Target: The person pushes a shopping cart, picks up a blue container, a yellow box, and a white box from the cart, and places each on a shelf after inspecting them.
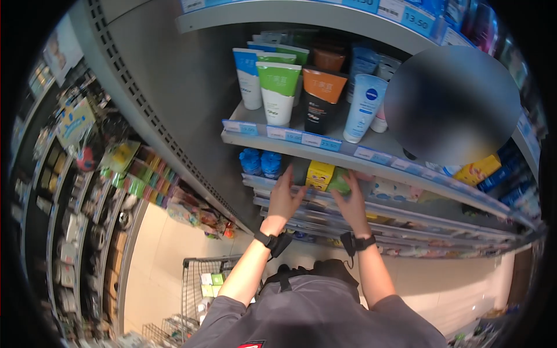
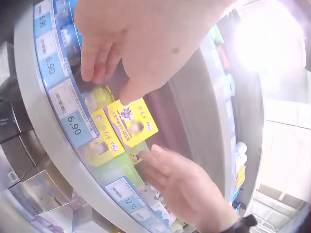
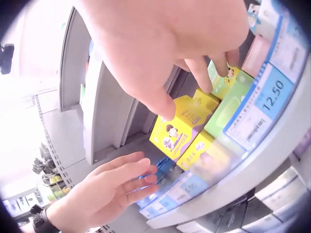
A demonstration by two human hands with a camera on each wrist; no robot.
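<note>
Yellow boxes (image 1: 319, 176) stand on the shelf below the row of tubes, with a green box (image 3: 232, 108) beside them. To their left, my left hand (image 1: 284, 199) reaches in with its fingers extended, holding nothing. My right hand (image 1: 351, 203) is at the green box, fingers spread; in the right wrist view its thumb is over the yellow box (image 3: 177, 127) and its fingertips are near the green boxes. Whether it touches them I cannot tell. The left wrist view shows the yellow boxes (image 2: 132, 122) between both hands.
Blue bottles (image 1: 261, 163) stand left of the yellow boxes. Above, the shelf edge (image 1: 301, 139) with price tags carries several tubes (image 1: 278, 93). A wire cart (image 1: 194, 290) with goods stands at the lower left. A grey side panel (image 1: 168, 87) bounds the shelves on the left.
</note>
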